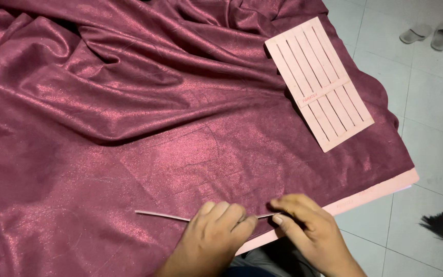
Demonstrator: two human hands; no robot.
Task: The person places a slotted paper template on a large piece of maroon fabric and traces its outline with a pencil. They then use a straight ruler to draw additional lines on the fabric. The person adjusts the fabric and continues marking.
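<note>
Head view: shimmering maroon fabric (129, 113) lies spread flat over a pink board (385, 191), likely so it stays smooth for marking; a pink slatted template (318, 82) rests on it, well apart. At the near edge, the left hand (216, 231) presses knuckles down, fingers curled over a thin pale stick (162, 214); the right hand (308, 225) pinches its other end.
</note>
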